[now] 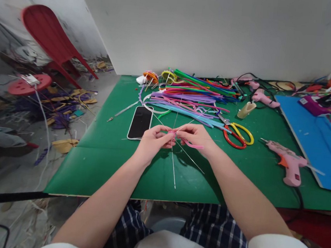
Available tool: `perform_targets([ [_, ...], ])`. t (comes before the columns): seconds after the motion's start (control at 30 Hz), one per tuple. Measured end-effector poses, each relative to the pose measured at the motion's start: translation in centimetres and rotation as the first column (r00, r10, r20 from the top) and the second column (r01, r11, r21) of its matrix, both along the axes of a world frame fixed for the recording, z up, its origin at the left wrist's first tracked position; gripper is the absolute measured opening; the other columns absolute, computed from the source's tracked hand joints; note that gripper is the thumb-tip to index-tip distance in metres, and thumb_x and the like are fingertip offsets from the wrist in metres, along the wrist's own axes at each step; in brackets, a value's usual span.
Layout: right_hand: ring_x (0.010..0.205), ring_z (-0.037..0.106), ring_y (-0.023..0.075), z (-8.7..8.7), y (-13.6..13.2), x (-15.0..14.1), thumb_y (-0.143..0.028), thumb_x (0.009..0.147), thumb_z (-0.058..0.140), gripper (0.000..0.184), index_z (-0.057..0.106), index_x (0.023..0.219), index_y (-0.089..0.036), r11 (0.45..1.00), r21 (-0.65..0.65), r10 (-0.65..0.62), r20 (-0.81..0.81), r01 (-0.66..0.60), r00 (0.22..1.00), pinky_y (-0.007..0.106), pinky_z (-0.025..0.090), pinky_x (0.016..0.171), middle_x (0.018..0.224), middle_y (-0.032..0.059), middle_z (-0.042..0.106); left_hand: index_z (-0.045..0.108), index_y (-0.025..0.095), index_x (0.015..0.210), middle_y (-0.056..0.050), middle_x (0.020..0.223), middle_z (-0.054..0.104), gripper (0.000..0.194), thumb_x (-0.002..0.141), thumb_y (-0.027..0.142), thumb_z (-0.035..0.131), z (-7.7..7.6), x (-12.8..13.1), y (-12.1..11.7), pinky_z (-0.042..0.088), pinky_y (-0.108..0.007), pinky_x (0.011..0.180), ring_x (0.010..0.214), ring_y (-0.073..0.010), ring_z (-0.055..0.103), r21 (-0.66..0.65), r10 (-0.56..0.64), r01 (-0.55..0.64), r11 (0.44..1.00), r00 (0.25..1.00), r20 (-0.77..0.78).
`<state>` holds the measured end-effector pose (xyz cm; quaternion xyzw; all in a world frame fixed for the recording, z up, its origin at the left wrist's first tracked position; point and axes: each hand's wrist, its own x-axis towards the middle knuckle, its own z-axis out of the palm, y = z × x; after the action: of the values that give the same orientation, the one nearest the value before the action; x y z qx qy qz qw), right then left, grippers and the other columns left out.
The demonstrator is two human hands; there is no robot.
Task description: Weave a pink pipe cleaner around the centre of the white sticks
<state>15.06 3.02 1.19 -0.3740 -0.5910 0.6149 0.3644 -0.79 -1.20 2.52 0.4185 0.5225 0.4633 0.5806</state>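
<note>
While the L hand (155, 139) pinches the wire spokes (173, 164) at their pink hub (171, 132), mid-frame, the R hand (195, 135), just right, has fingertips closed on the pink pipe cleaner (194, 146), its tail's long axis approx. horizontal, free end pointing right. Step's prob. wrapping; next move likely calls for a steady hub & taut tail.

So you've got a white-edged smartphone (141, 123) lying screen up on the green tabletop (91, 161). Off to your right, a pink hot glue gun (292, 165) with an orange trigger lies near a blue board (305, 129), and a purple box (316, 106) sits on that. Past the tabletop's left edge: a red chair (44, 28), plus a round red stool (17, 86).
</note>
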Motion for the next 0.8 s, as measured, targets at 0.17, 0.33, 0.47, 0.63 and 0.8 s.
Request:
perform_targets([
  [0.17,0.058,0.056,0.0098,0.1,0.5,0.8,-0.034,0.068,0.065,0.024,0.068,0.085,-0.016,1.000,-0.011,0.023,0.012,-0.023,1.000,0.023,0.046,0.053,0.071,0.0024,0.065,0.059,0.013,0.076,-0.001,0.065,0.065,0.026,0.064,0.033,0.070,0.1,0.0,0.1,0.051,-0.020,0.054,0.057,-0.0100,0.062,-0.032,-0.005,0.005,0.999,1.000,-0.001],
  [0.33,0.070,0.061,0.0119,0.1,1.0,1.6,-0.031,0.071,0.064,0.019,0.068,0.083,-0.018,0.998,0.039,-0.048,-0.031,0.049,0.998,0.023,0.048,0.060,0.074,0.0024,0.067,0.058,0.013,0.075,-0.002,0.068,0.066,0.025,0.064,0.032,0.071,-0.1,0.2,0.1,0.051,-0.019,0.054,0.060,-0.0104,0.063,-0.064,-0.046,0.046,0.997,0.999,0.015],
  [0.47,0.070,0.061,0.0121,0.1,1.0,1.7,-0.029,0.067,0.068,0.017,0.069,0.080,-0.018,0.998,0.057,-0.039,-0.032,0.041,0.999,0.025,0.049,0.063,0.075,0.0017,0.068,0.060,0.013,0.082,-0.002,0.069,0.066,0.027,0.065,0.032,0.070,-0.1,0.4,-0.1,0.050,-0.020,0.055,0.059,-0.0102,0.063,-0.097,-0.092,0.093,0.991,0.996,0.007],
  [0.63,0.067,0.060,0.0107,0.2,1.0,1.6,-0.025,0.063,0.071,0.013,0.069,0.074,-0.018,0.998,0.054,0.028,-0.034,-0.026,0.999,0.025,0.049,0.066,0.073,0.0004,0.068,0.065,0.012,0.082,-0.003,0.069,0.065,0.026,0.066,0.034,0.069,-0.4,0.6,-0.3,0.051,-0.020,0.056,0.059,-0.0098,0.062,-0.104,-0.168,0.167,0.981,0.986,-0.002],
  [0.8,0.064,0.061,0.0107,0.0,0.9,1.4,-0.022,0.061,0.071,0.011,0.068,0.070,-0.017,0.998,-0.001,0.057,-0.061,-0.057,0.997,0.026,0.049,0.066,0.069,-0.0003,0.067,0.066,0.012,0.077,-0.003,0.069,0.066,0.025,0.065,0.034,0.070,-0.7,0.8,-0.4,0.050,-0.021,0.057,0.059,-0.0099,0.062,-0.103,-0.162,0.158,0.982,0.986,-0.028],
])
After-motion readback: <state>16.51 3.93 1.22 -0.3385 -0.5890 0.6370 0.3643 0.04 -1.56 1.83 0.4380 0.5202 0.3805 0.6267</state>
